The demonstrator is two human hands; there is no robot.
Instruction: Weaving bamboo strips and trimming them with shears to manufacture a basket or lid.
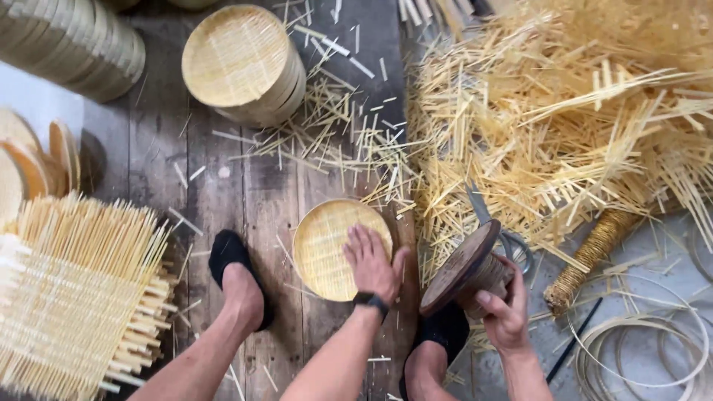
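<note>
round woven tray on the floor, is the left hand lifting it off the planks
No, the left hand lies flat, palm down, on the round woven tray, which rests on the wooden floor.

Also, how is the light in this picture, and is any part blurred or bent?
Head view: soft, even light, no glare; faint shadows under the left hand on the woven tray. The right hand holds a wooden disc tool, fairly sharp. The straw pile is brightest, slightly washed out. Corners curve a little, as at the tray stack.

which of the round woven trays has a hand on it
The single woven tray lying flat on the floor, under the left hand; the stacked trays farther away go untouched.
</note>
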